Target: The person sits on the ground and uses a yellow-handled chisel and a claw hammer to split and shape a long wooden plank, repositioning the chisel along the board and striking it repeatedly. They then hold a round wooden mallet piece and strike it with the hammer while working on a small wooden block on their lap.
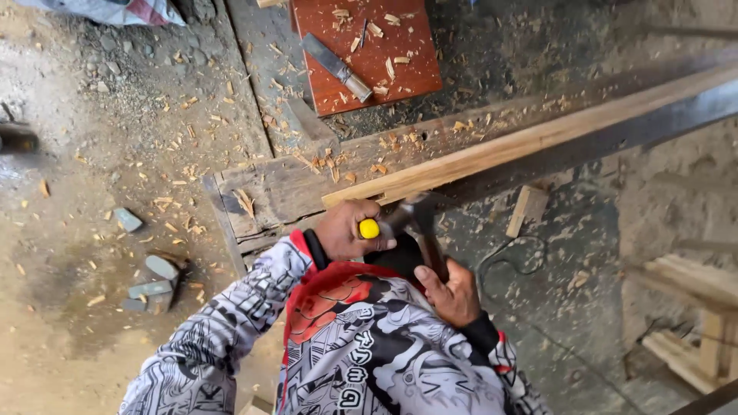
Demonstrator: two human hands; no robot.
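The dirt floor [100,154] under you is gray and covered with little wood chips. A big old wooden counter [284,188] lies across it, worn and dusty. On top of it rests a long pale wood strip [538,138] that runs from near your hands up to the right edge. Its near end sits just above your left hand. A red-brown board [407,69] lies flat beyond the counter, and a chisel [336,68] with a pale handle rests on it among shavings. Your left hand [346,230] is closed tight around a tool with a yellow-tipped handle [370,228], right beside the end of the strip. Your right hand [453,292] is wrapped around a dark hammer [421,223], whose head is up near the strip's end. Both hands are close together, just in front of your chest. A few small gray stones [150,280] lie on the floor to your left.
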